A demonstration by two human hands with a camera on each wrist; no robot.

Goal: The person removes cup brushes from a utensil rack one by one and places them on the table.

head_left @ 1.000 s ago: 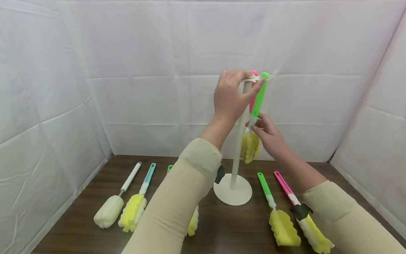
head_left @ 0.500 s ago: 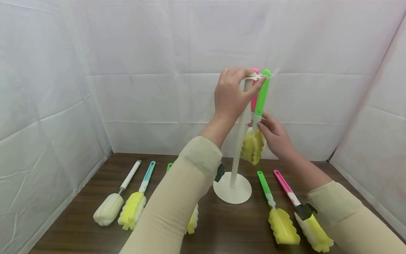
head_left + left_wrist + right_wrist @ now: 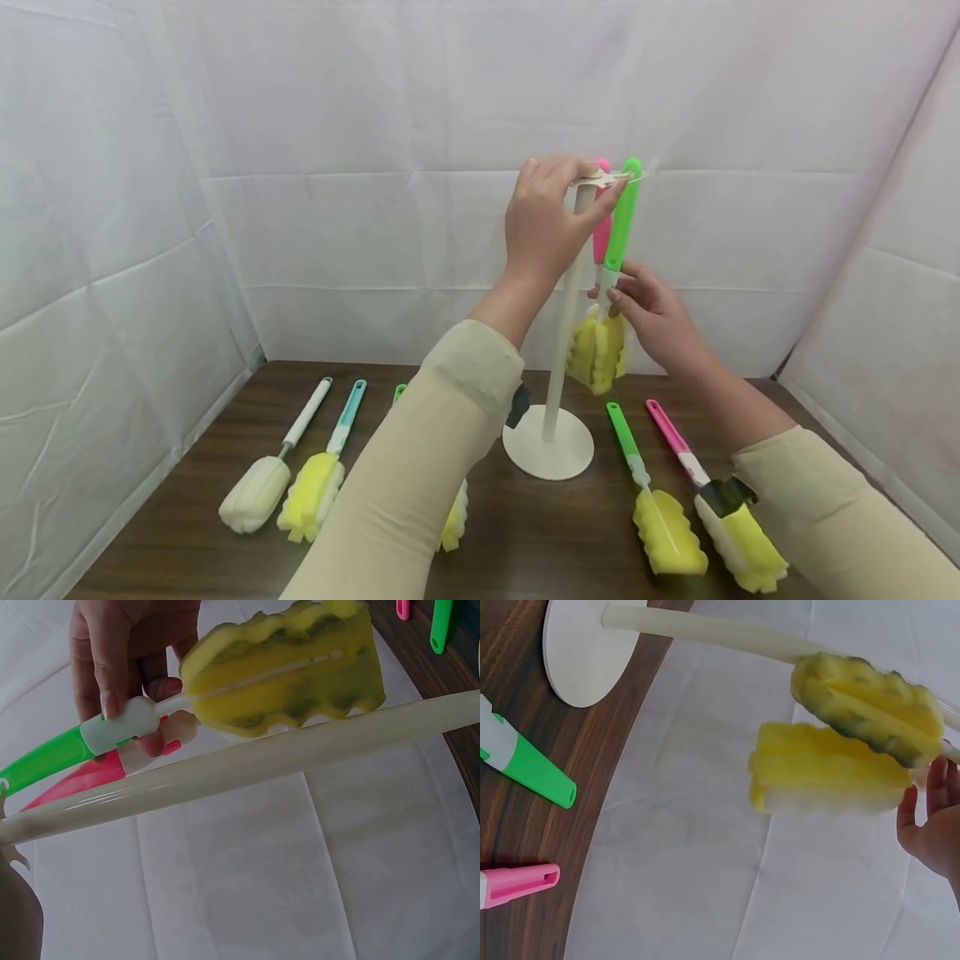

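Green brush (image 3: 619,221) raised a little since a second ago; its top now sits level with the arm at the stand's (image 3: 558,333) top.

Table (image 3: 187,500): dark wood, white sheeting behind. Stand upright mid-table, on a round base. Green brush hangs near vertical, handle up, yellow sponge head down, touching a pink brush (image 3: 602,237) hung behind it. Left hand (image 3: 543,221) grips the stand's top. Right hand (image 3: 652,317) pinches the green brush's white neck. Loose brushes flat on the table: three left of the stand, two right (image 3: 656,492). Left forearm hides part of one.
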